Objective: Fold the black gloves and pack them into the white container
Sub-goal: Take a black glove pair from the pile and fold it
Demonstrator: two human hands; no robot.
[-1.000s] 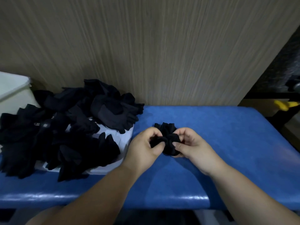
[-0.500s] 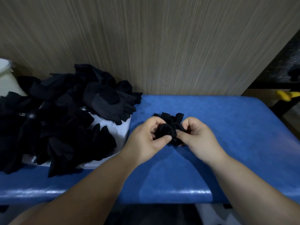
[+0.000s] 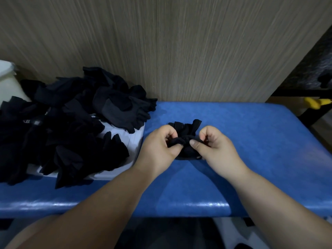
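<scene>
On blue bench (image 3: 260, 141), centre: black glove bundle (image 3: 186, 128), held close between left hand (image 3: 158, 148) and right hand (image 3: 217, 150), thumbs and fingers pinched on cuff, presumably so cuff is pulled over roll, locking fold. Beside it, left: loose glove pile (image 3: 71, 126), heaped over white tray (image 3: 133, 139), judged not yet folded.

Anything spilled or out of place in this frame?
The heap of black gloves overflows the white tray, some draping onto the blue table. The left hand and right hand pinch one bunched glove; nothing looks damaged.
</scene>
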